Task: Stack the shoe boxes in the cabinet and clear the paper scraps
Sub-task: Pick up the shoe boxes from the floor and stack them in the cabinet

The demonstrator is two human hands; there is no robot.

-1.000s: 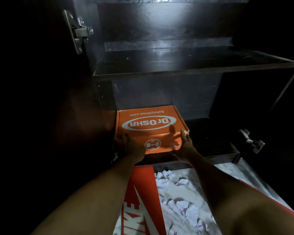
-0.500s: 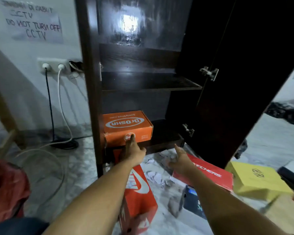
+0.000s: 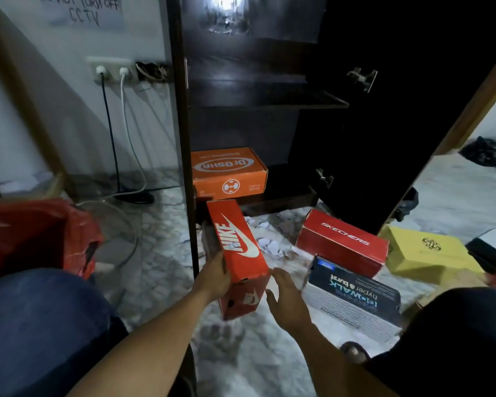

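Nike box [image 3: 236,245] on floor [image 3: 161,253] by cabinet [image 3: 181,138]. L hand [image 3: 212,277] fingers [image 3: 223,263] grip its left side; R hand [image 3: 284,293] open, just beside right side. Stiff cardboard, prob light: clamp 2 long sides.

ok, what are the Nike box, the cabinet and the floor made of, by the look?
Nike box: printed cardboard, matte orange-red; a punched hole shows on its end face.
Cabinet: dark wood or wood-look laminate, glossy; its back panel mirrors a light.
Floor: pale veined stone or tile, marble-like; which one is unclear.
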